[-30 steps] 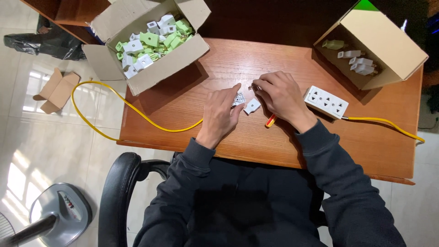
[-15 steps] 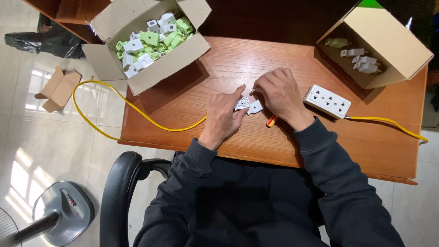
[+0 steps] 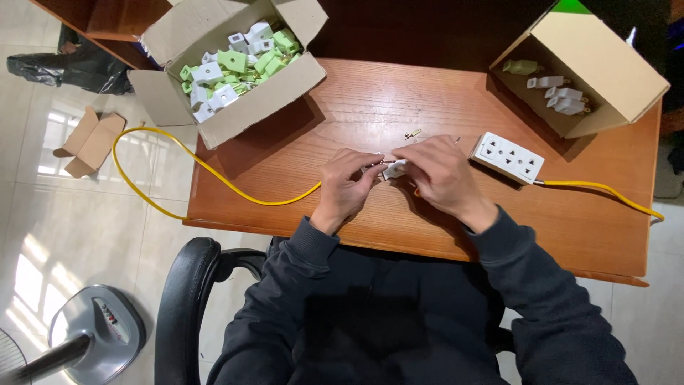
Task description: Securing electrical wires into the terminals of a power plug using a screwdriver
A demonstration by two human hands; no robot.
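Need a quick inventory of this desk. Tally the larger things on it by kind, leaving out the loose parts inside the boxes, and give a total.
Open cardboard boxes: 2 (left box, right box)
White power strip: 1
Yellow cable: 1
Small white plug part, held between left hand and right hand: 1
Small brass piece: 1
Total: 6

We see little of the white plug (image 3: 394, 169), mostly covered by our fingers (image 3: 427, 160). The fan (image 3: 78, 339) is cut off at the bottom-left edge.
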